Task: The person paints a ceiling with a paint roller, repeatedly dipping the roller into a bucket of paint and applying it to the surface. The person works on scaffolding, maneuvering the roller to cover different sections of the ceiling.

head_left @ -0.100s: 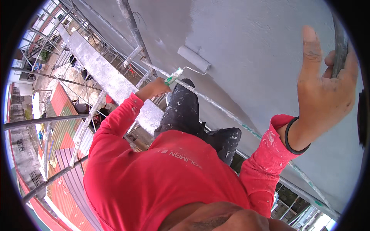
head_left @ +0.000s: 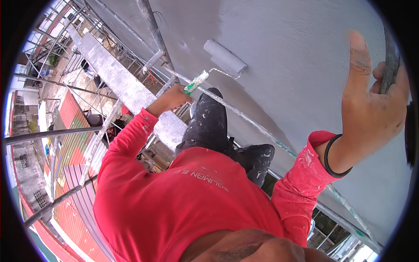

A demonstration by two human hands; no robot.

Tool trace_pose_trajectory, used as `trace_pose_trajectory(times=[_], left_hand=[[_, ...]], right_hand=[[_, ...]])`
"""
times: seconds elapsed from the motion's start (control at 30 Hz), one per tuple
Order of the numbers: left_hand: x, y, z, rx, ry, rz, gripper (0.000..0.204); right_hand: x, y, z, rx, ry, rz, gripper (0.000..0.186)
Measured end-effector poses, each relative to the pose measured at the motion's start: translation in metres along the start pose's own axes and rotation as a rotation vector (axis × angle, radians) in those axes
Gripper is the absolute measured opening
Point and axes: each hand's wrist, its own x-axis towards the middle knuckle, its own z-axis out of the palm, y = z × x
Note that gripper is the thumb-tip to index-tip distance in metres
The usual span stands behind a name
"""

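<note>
My left hand [head_left: 172, 98] is closed round the white-and-green handle [head_left: 196, 83] of a paint roller. A thin bent wire frame joins that handle to the grey, paint-coated roller sleeve [head_left: 224, 57], which lies against the wall [head_left: 283, 39]. Around the sleeve the wall is lighter grey, with a darker patch to its left and below. At the far right my right hand [head_left: 371, 102] has its fingers wrapped round a dark metal scaffold pipe [head_left: 390, 56], the thumb stretched upward. Its wrist wears a black band [head_left: 329, 157].
A paint-spattered diagonal scaffold pipe [head_left: 257, 126] passes between my body and the wall. To the left, a long plank [head_left: 118, 65] runs along the scaffold beside an upright pipe [head_left: 152, 32]. Corrugated roofing sheets [head_left: 72, 187] lie far below, behind more pipes.
The roller sleeve has shifted slightly up and to the right on the wall, its handle tipping along with my left hand. My right hand keeps its grip on the pipe.
</note>
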Motion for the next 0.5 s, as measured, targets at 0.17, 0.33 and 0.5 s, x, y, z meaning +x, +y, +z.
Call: trace_pose_trajectory(times=[0.17, 0.33, 0.5], left_hand=[[-0.032, 0.024, -0.004, 0.001, 0.042, 0.2, 0.027], [-0.038, 0.021, -0.017, 0.149, 0.251, 0.308, 0.045], [-0.012, -0.026, -0.023, 0.206, 0.344, 0.263, 0.054]], right_hand=[[-0.003, 0.011, 0.0, 0.066, -0.008, -0.011, 0.053], [0.0, 0.013, -0.002, 0.099, -0.077, 0.043, 0.054], [-0.003, 0.01, 0.001, 0.092, -0.019, 0.013, 0.054]])
